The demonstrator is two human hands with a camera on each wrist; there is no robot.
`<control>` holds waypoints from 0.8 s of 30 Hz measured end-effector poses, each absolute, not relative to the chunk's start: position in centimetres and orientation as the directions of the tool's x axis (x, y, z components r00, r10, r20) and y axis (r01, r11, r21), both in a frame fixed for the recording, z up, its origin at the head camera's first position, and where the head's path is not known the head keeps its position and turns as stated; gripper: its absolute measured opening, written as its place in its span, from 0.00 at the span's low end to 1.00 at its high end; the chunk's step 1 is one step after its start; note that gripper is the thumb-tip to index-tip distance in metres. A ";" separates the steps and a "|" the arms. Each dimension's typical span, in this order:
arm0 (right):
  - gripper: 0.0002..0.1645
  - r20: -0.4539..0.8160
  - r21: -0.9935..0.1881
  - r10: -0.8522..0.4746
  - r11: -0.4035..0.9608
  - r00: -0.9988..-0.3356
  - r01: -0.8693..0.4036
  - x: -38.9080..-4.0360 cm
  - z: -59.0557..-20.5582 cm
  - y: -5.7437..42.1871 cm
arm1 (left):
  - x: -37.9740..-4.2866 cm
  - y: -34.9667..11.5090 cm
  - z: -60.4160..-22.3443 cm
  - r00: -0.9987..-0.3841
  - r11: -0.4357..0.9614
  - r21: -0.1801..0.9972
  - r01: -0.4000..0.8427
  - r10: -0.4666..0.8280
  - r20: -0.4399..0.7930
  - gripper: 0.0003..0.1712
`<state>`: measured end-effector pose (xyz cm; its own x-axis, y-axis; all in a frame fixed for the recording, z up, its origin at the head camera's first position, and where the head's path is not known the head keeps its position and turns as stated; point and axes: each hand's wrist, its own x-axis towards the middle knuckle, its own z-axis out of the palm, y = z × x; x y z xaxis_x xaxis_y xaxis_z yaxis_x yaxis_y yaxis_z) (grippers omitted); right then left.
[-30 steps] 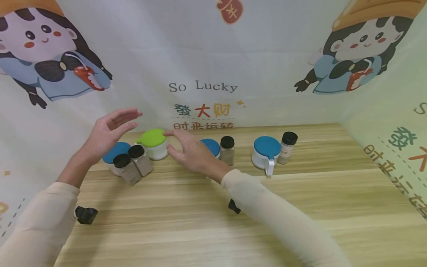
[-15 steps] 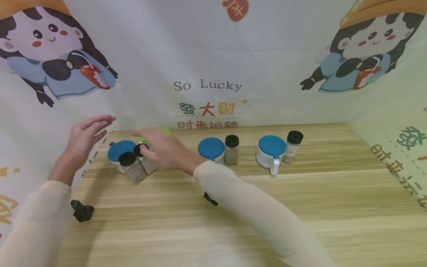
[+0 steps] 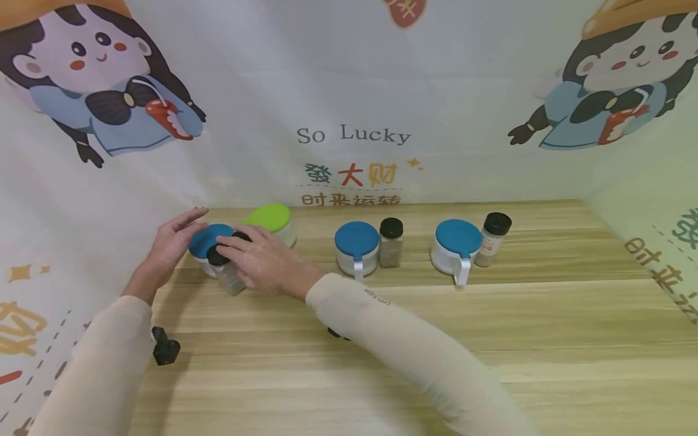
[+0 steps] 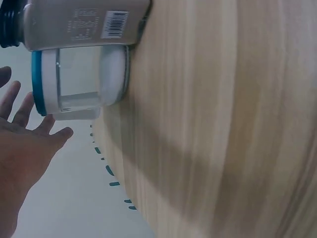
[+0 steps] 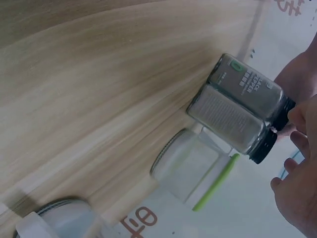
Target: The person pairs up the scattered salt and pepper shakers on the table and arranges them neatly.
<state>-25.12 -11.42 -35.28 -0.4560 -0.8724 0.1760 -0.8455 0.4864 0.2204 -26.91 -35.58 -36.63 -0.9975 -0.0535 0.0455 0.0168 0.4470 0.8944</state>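
My right hand [image 3: 269, 260] reaches over two square pepper bottles with black caps, its fingers extended across their tops. In the right wrist view, the labelled pepper bottle [image 5: 250, 89] and the other bottle [image 5: 228, 119] stand side by side, and the fingertips are right at the caps. My left hand [image 3: 173, 247], fingers spread, is at the left side of a clear jar with a blue lid [image 3: 203, 245]. The left wrist view has that jar [image 4: 79, 74] standing against a pepper bottle [image 4: 84, 25]. Behind the bottles is a green-lidded jar [image 3: 272, 217], partly covered by my right hand.
Farther right stand a second blue-lidded jar [image 3: 357, 239] beside a black-capped bottle [image 3: 391, 248], and a third blue-lidded jar [image 3: 458, 237] beside a shaker [image 3: 491, 242]. A small black object [image 3: 165, 348] lies near my left sleeve. A printed cloth [image 3: 262, 109] hangs behind the wooden table.
My right hand has moved left from the green-lidded jar onto the pepper bottles' tops. My left hand first drew back left, then came down beside the blue-lidded jar. The head view has shifted left.
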 end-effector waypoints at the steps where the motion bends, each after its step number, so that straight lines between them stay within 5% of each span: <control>1: 0.34 0.170 0.216 -0.870 0.491 -0.463 -0.844 -25.1 -35.3 -11.5 | -27.0 -35.6 -36.8 -0.998 0.451 0.893 0.012 -0.052 0.040 0.36; 13: 0.31 0.218 0.164 -0.841 0.532 -0.495 -0.831 -24.6 -35.8 -11.9 | -26.5 -36.2 -37.6 -0.997 0.599 0.799 0.054 -0.014 0.078 0.27; 24: 0.30 0.252 0.058 -0.821 0.541 -0.512 -0.839 -25.6 -35.1 -12.2 | -25.4 -36.9 -37.6 -0.978 0.763 0.639 0.098 -0.044 0.202 0.35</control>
<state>-25.63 -12.21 -35.09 -0.5123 -0.8209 0.2522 -0.8388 0.5413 0.0580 -25.41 -36.85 -37.56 -0.9784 -0.0437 0.2019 0.0977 0.7631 0.6388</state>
